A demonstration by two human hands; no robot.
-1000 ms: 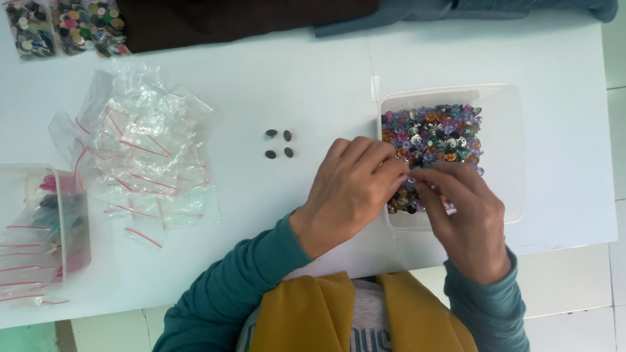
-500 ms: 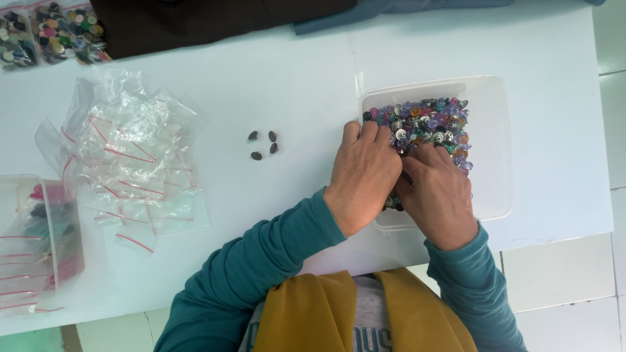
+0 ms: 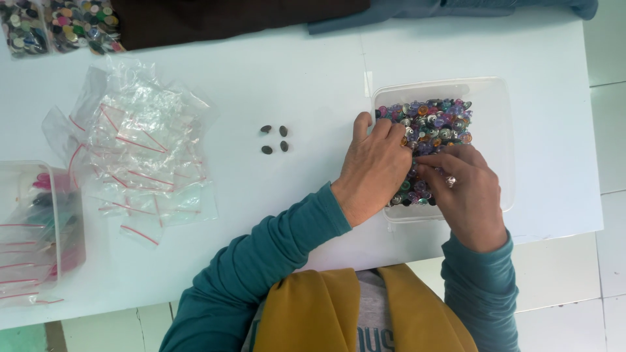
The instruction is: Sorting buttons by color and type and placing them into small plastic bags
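A: Clear tub (image 3: pixel 495 140) w/ coloured beads (image 3: pixel 433 124): where, which way?
B: Right side of tabletop (image 3: pixel 306 85), long axis running away from person.
A: Hands?
B: Left hand (image 3: pixel 377 171), right hand (image 3: pixel 466 195) palms down in beads; fingers curled, grip can't tell.

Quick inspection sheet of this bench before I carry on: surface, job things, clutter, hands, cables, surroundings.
Surface: white table, a seam running across it near the tray.
Job things: clear plastic tray holding mixed coloured buttons; four dark buttons set apart on the table.
Clutter: pile of small clear zip bags with red strips; clear box of more bags at the left edge; two packs of buttons at the far left corner; dark cloth along the far edge.
Hands: left hand and right hand both in the tray, fingers among the buttons; grip hidden.
Cables: nothing seen.
Surroundings: pale tiled floor.
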